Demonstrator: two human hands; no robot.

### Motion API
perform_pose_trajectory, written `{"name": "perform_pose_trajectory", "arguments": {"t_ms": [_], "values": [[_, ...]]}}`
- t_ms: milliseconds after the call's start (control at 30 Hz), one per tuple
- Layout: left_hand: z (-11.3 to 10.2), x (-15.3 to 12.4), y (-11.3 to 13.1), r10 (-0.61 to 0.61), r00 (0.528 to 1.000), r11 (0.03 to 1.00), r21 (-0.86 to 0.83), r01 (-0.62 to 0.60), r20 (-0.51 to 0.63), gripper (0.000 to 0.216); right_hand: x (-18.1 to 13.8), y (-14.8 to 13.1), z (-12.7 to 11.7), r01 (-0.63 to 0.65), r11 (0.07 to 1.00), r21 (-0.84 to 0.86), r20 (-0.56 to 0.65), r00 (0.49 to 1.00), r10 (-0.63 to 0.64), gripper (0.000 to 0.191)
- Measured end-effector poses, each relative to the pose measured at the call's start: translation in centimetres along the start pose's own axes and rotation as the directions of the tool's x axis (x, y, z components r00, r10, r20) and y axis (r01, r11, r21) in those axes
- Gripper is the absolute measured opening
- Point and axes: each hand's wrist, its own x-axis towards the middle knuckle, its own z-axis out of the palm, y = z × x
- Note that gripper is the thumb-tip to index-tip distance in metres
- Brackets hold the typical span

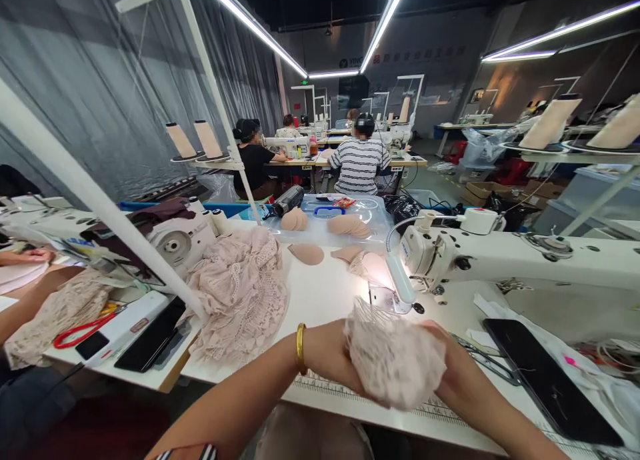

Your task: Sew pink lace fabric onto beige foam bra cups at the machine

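Observation:
A bunched piece of pale pink lace (395, 360) is gripped between my two hands above the front edge of the sewing table. My left hand (333, 353), below a gold bangle, closes on its left side, the fingers partly behind the lace. On the right side my right hand (453, 360) grips it too, most of its fingers hidden. Just beyond stands a white sewing machine (430, 247) with its lamp lit. Beside the needle area lies a lace-covered bra cup (373, 267). Farther left rests a plain beige cup (307, 253).
A heap of lace (240, 287) covers the table's left part. Scissors (487, 360) and a black phone (545, 380) lie at right. A plastic box (320, 203) carrying stacked cups stands behind. A white pole (100, 200) crosses the left. A neighbour's hand (30, 257) is at far left.

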Motion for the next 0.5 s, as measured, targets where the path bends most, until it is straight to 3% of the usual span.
{"name": "perform_pose_trajectory", "arguments": {"t_ms": [33, 67, 133, 200, 300, 500], "values": [[-0.6, 0.6, -0.2, 0.031, 0.994, 0.964, 0.258, -0.058, 0.107, 0.026, 0.9, 1.0, -0.6, 0.12, 0.982, -0.149, 0.028, 0.993, -0.117, 0.016], [-1.1, 1.4, -0.5, 0.047, 0.981, 0.868, 0.479, -0.134, 0.188, 0.014, 1.7, 2.0, -1.1, 0.218, 0.937, -0.272, 0.078, 0.976, -0.204, 0.021], [-1.9, 3.2, -1.5, 0.036, 0.958, 0.627, 0.74, -0.243, 0.284, 0.009, 3.2, 3.6, -1.5, 0.318, 0.858, -0.403, 0.171, 0.947, -0.27, 0.028], [-2.5, 5.0, -2.6, -0.032, 0.943, 0.515, 0.814, -0.269, 0.333, 0.009, 4.2, 4.6, -1.7, 0.333, 0.845, -0.418, 0.217, 0.94, -0.263, 0.027], [-3.3, 6.7, -3.5, -0.102, 0.929, 0.509, 0.821, -0.259, 0.357, 0.008, 4.5, 5.3, -1.9, 0.311, 0.881, -0.356, 0.221, 0.944, -0.244, 0.027], [-3.7, 7.0, -3.4, -0.054, 0.937, 0.506, 0.818, -0.273, 0.346, 0.008, 4.1, 5.1, -2.7, 0.227, 0.909, -0.35, 0.258, 0.956, -0.139, 0.032]]}}
